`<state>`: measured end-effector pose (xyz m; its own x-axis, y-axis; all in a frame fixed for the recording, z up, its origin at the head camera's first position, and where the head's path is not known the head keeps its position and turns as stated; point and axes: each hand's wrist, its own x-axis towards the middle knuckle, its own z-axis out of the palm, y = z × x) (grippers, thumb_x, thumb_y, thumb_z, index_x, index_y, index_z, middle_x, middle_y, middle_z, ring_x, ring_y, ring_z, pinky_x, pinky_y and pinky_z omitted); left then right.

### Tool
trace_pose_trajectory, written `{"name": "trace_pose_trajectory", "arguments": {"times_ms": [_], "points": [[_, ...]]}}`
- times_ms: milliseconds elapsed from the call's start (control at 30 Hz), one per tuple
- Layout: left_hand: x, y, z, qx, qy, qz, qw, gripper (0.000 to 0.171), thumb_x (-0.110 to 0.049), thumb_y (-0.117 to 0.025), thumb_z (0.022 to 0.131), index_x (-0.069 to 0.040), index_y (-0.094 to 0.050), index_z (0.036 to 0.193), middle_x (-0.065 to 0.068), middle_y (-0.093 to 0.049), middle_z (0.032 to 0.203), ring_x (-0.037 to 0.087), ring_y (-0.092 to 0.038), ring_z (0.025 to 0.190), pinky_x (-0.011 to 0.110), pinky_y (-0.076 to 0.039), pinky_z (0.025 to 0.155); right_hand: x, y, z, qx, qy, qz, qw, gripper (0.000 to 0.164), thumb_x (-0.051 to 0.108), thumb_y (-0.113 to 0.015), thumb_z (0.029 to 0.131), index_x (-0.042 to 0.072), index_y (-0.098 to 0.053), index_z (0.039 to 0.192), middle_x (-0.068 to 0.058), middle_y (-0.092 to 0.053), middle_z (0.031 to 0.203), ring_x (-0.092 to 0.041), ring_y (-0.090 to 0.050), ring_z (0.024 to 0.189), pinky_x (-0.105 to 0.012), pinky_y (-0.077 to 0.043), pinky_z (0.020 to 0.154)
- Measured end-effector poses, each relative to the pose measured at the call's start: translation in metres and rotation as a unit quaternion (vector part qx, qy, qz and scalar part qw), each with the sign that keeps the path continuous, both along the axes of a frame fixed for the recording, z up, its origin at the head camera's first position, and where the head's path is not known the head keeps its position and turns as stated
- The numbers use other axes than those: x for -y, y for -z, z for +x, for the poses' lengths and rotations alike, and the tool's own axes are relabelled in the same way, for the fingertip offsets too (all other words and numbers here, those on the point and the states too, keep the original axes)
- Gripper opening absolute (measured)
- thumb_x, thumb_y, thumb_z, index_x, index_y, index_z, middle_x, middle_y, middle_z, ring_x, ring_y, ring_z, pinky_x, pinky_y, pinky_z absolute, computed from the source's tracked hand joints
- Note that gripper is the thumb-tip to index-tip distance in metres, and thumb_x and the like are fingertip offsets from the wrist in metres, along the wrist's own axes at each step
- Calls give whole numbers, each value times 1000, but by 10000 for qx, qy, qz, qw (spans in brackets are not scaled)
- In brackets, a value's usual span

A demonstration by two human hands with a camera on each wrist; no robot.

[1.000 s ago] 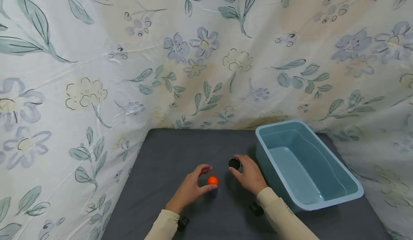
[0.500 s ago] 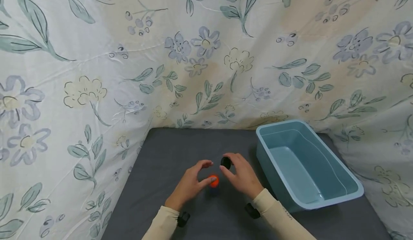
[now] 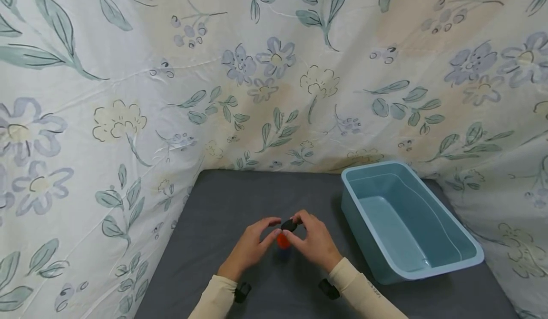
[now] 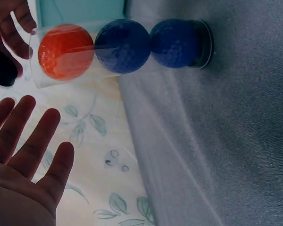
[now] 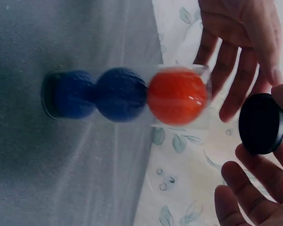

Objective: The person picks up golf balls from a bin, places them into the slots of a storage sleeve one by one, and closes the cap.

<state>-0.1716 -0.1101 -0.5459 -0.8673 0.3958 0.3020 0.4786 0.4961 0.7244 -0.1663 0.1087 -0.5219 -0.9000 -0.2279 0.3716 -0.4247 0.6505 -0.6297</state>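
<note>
A clear plastic tube (image 4: 100,71) stands upright on the table, holding an orange dimpled ball (image 5: 177,96) on top and two blue dimpled balls, an upper one (image 5: 120,94) and a lower one (image 5: 75,94). Its bottom end is black. My right hand (image 3: 316,240) pinches a round black cap (image 5: 262,123) between thumb and fingers, just above the tube's top end. On the other side, my left hand (image 3: 250,245) is held beside the tube's upper end, fingers spread and gripping nothing. In the head view the hands partly cover the tube's top.
A light blue plastic bin (image 3: 371,235) stands on the right of the dark grey cloth-covered table (image 3: 239,193). Floral fabric (image 3: 274,95) hangs behind the table and along its sides. Each wrist wears a small black camera.
My right hand has carried the black cap leftward from near the bin to over the tube. The left hand has shifted only slightly; the tube stays in place.
</note>
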Motion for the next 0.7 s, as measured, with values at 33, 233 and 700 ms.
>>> {"name": "trace_pose_trajectory", "arguments": {"times_ms": [33,233,700], "points": [[0,1,0,34,-14,0,10000,40,-40,-57,107,-18,-62,140,0,-67,138,19,-63,129,48,-52,107,1,2,1,12,-46,4,10000,30,32,-85,88,22,-62,105,6,-69,102,-9,-63,89,-35,-57,81],[3,5,1,60,-62,-13,10000,40,-40,-57,107,-17,-64,139,-1,-68,136,17,-64,129,48,-52,108,4,13,4,74,-206,93,9997,25,35,-82,90,23,-64,102,3,-73,119,-18,-68,104,-41,-59,88],[3,19,4,255,-125,-160,9995,33,-43,-55,107,-24,-64,134,-4,-69,131,16,-66,123,48,-55,102,4,38,10,-386,-536,325,9973,44,35,-80,92,17,-71,131,0,-72,131,-20,-69,116,-44,-59,95]]}}
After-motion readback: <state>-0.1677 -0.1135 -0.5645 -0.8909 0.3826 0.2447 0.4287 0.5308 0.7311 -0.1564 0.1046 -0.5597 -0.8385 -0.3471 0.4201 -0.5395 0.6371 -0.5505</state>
